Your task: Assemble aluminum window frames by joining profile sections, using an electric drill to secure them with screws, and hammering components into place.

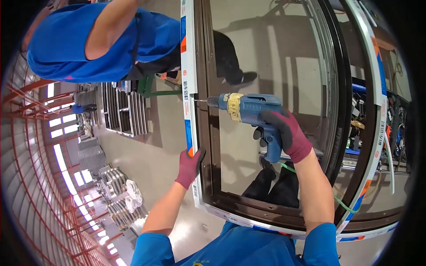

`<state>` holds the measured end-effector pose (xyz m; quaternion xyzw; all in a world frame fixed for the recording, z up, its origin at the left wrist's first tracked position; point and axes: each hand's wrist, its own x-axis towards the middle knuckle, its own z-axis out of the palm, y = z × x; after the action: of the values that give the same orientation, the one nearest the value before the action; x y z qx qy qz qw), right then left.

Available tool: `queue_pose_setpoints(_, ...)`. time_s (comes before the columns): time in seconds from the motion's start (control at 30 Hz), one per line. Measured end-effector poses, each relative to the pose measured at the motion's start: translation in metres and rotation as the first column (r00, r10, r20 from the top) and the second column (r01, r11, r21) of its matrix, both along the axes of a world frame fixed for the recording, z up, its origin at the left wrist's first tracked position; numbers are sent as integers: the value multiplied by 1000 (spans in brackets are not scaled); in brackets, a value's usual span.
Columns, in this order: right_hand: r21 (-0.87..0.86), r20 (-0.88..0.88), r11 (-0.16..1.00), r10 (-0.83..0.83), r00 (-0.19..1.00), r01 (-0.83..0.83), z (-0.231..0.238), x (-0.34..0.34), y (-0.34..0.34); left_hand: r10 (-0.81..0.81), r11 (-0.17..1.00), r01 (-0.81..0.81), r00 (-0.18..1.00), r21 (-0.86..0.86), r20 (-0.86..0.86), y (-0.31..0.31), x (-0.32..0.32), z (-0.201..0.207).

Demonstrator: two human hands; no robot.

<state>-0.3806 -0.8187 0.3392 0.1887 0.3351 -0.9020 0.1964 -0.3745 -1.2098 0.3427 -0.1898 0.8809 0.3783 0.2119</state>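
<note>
My right hand (290, 135), in a maroon and black glove, is closed round the grip of a blue power drill (255, 106) with yellow tape near its chuck. The drill lies level, and its bit (200, 100) points left at the inner edge of a dark brown window frame (206, 146). Whether the bit touches the frame I cannot tell. Gloved the same way, my left hand (191, 167) grips the frame's left side bar, its fingers over white protective film (188, 133). A green cord (346, 206) runs near my right forearm.
Another person in a blue shirt (66, 40) stands at the far left, close to the frame. Racks of profiles (122, 108) and stacked bars (120, 181) stand on the left floor. Tools and parts (357, 115) lie beyond the frame's right part.
</note>
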Motion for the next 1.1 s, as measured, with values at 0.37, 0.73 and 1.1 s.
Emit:
queue_pose_setpoints(0.37,-47,57,999,13,998,-10,-23,-18,0,72,997,-74,995,25,74,-15,6,-10)
queue_pose_setpoints(0.73,-161,72,987,12,997,0,-37,-15,-4,77,995,-77,997,-61,-5,-3,10,-4)
queue_pose_setpoints(1.1,-72,66,997,2,998,3,-27,-19,3,3,992,-5,1000,-130,-21,20,3,8)
